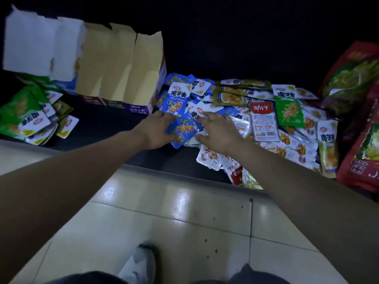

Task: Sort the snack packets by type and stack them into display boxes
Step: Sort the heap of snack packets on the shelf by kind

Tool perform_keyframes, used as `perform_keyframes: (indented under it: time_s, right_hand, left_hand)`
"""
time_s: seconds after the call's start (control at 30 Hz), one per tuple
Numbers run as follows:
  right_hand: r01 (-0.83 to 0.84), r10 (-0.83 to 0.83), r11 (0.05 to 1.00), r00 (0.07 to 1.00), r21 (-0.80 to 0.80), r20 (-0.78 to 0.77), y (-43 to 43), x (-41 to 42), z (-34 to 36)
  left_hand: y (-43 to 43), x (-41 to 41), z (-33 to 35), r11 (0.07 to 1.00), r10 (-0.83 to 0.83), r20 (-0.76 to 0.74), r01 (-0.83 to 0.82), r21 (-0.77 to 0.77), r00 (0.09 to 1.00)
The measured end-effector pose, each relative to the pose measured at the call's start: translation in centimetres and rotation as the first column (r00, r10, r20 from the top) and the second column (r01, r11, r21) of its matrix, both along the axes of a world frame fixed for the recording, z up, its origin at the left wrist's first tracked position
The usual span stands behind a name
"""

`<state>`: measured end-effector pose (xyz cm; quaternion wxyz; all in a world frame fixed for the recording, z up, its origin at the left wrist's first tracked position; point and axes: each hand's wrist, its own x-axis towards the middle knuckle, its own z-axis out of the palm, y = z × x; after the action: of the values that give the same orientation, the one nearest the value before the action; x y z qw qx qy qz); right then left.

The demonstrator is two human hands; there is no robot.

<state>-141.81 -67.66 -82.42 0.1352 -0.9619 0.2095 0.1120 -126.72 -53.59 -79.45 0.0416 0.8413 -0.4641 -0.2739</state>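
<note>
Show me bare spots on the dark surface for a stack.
Bare: the strip in front of the display box, between the green packet pile and the left hand gripping a blue packet. Crowded: right of the box, loose packets cover it up to the red bags.

- A glossy pale tiled floor (184,218) with dark grout lines and small dark specks fills the near view.
- A white mesh shoe (139,265) stands on it at the bottom edge.
- A black tabletop (102,124) runs across beyond the floor.
- Large red-and-green plastic bags (346,85) lie piled at its right end.
</note>
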Motion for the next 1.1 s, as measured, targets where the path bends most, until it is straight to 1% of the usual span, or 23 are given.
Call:
perform_keyframes:
  time_s: [0.1, 0.13, 0.17, 0.23, 0.27, 0.33, 0.4, 0.43, 0.5, 0.57, 0.63, 0.67, 0.7, 0.8, 0.83, 0.9, 0.97, 1.03, 1.1]
  right_hand:
    - [0.094, -0.094, 0.996, 0.986, 0.006, 0.141, 0.1, 0.1, -0.2]
    - [0.102, -0.104, 0.994, 0.985, 0.027, 0.140, 0.3, 0.3, -0.3]
    - [0.077, -0.079, 0.997, 0.992, 0.029, 0.097, 0.6, 0.4, -0.6]
    - [0.014, -0.013, 1.000, 1.000, -0.022, 0.010, 1.1, 0.5, -1.5]
    - [0.024, -0.023, 0.999, 0.999, -0.043, 0.023, 1.2, 0.6, -1.8]
    - [0.108, -0.101, 0.992, 0.989, -0.062, 0.111, 1.0, 0.9, -1.8]
    - [0.194, -0.188, 0.981, 0.972, -0.025, 0.141, 0.9, 1.6, -1.6]
    - [0.239, -0.239, 0.971, 0.961, 0.018, 0.136, 0.9, 1.9, -1.4]
    - [0.315, -0.319, 0.947, 0.945, 0.062, 0.075, 1.0, 2.5, -0.9]
    - [0.355, -0.356, 0.932, 0.935, 0.074, -0.007, 0.8, 3.0, -0.2]
    - [0.366, -0.364, 0.926, 0.931, 0.088, -0.035, 0.4, 3.4, 0.4]
    - [0.378, -0.378, 0.922, 0.926, 0.085, -0.020, 0.3, 3.4, 0.4]
    - [0.407, -0.410, 0.909, 0.912, 0.083, 0.014, 0.2, 3.2, 0.4]
    - [0.512, -0.534, 0.844, 0.831, 0.162, 0.154, -0.2, 2.6, -0.3]
    - [0.522, -0.549, 0.832, 0.821, 0.187, 0.157, -0.4, 2.6, -0.4]
    - [0.501, -0.533, 0.838, 0.836, 0.215, 0.130, -0.3, 3.2, -0.4]
    - [0.463, -0.521, 0.837, 0.837, 0.290, 0.166, 0.4, 4.4, -0.4]
    - [0.445, -0.557, 0.794, 0.806, 0.413, 0.203, 1.3, 5.4, -0.5]
    - [0.441, -0.613, 0.728, 0.762, 0.526, 0.209, 1.5, 5.8, -0.4]
  left_hand:
    - [-1.8, 0.3, -1.6, 0.991, 0.082, -0.082, -0.090, -0.098, 0.993]
    - [-2.5, 0.5, -2.2, 0.987, 0.104, -0.093, -0.114, -0.113, 0.990]
    - [-3.0, 0.6, -2.9, 0.986, 0.115, -0.074, -0.123, -0.115, 0.991]
    - [-3.8, 0.9, -4.1, 0.983, 0.131, 0.015, -0.128, -0.134, 0.991]
    - [-4.1, 0.9, -4.4, 0.980, 0.139, 0.066, -0.128, -0.152, 0.988]
    - [-4.1, 1.1, -4.9, 0.974, 0.130, 0.149, -0.097, -0.207, 0.980]
    - [-3.4, 1.7, -5.1, 0.957, 0.096, 0.159, -0.047, -0.287, 0.983]
    - [-2.9, 2.0, -5.0, 0.940, 0.082, 0.138, -0.031, -0.339, 0.987]
    - [-1.9, 2.5, -4.6, 0.911, 0.084, 0.063, -0.051, -0.409, 0.994]
    - [-1.0, 3.0, -4.2, 0.916, 0.092, -0.007, -0.087, -0.391, 0.996]
    - [-0.6, 3.2, -4.2, 0.945, 0.073, 0.005, -0.068, -0.319, 0.997]
    - [-0.6, 3.2, -4.3, 0.952, 0.063, 0.015, -0.056, -0.301, 0.998]
    - [-0.7, 3.1, -4.5, 0.952, 0.062, -0.007, -0.062, -0.300, 0.998]
    - [-0.8, 2.7, -4.8, 0.917, 0.147, -0.180, -0.202, -0.344, 0.973]
    - [-0.7, 2.5, -4.9, 0.912, 0.158, -0.205, -0.222, -0.345, 0.966]
    - [-0.5, 1.9, -5.2, 0.895, 0.186, -0.259, -0.272, -0.352, 0.948]
    - [-0.4, 0.8, -5.0, 0.875, 0.219, -0.348, -0.342, -0.343, 0.911]
    - [-0.5, 0.1, -4.7, 0.878, 0.252, -0.329, -0.358, -0.318, 0.910]
    - [-0.4, 0.2, -4.4, 0.858, 0.292, -0.314, -0.393, -0.332, 0.903]
